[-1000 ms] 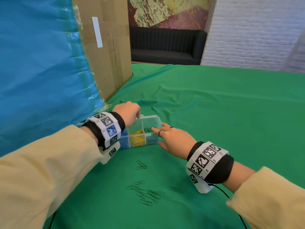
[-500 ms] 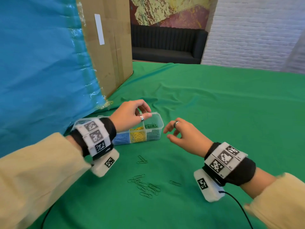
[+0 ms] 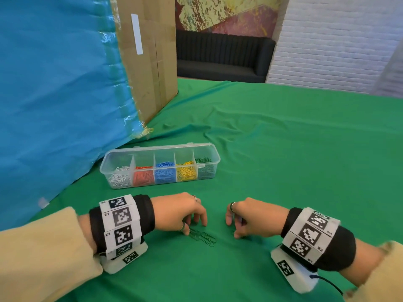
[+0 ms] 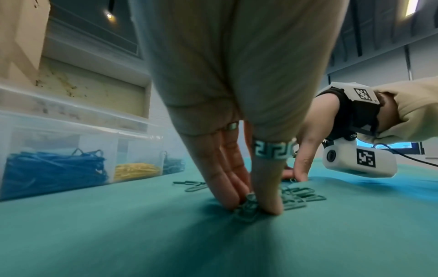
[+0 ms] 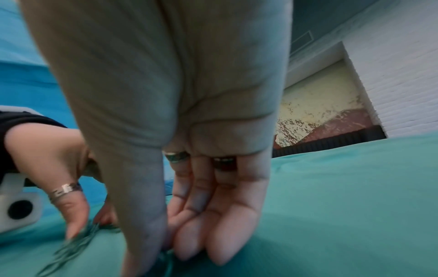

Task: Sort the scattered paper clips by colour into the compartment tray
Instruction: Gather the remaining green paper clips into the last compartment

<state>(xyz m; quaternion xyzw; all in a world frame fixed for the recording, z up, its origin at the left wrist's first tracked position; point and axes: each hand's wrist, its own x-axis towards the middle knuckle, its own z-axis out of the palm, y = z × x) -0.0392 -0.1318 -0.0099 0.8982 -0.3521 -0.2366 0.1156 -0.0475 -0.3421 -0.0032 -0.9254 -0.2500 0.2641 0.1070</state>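
Green cloth point(image 3: 283, 149), left hand point(image 3: 178, 212) pinching green clips point(image 3: 204, 236), right hand's point(image 3: 250, 216) grip unclear; armband "L2" point(image 3: 106, 234).

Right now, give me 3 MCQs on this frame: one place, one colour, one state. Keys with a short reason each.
1. Where do the loose clips lie?
A. on the cloth, nearer the person than the tray
B. inside the cardboard box
C. on the sofa

2. What colour are the clips in the tray's middle compartment?
A. yellow
B. blue
C. white

3. What is the left hand doing?
A. resting flat on the tray
B. raised high above the table
C. pinching green clips on the cloth

Key: 1 A, the head view shows them on the green cloth between both hands, short of the tray. 2 B, third of five compartments holds blue. 3 C, the left wrist view shows thumb and fingers closed on clips.
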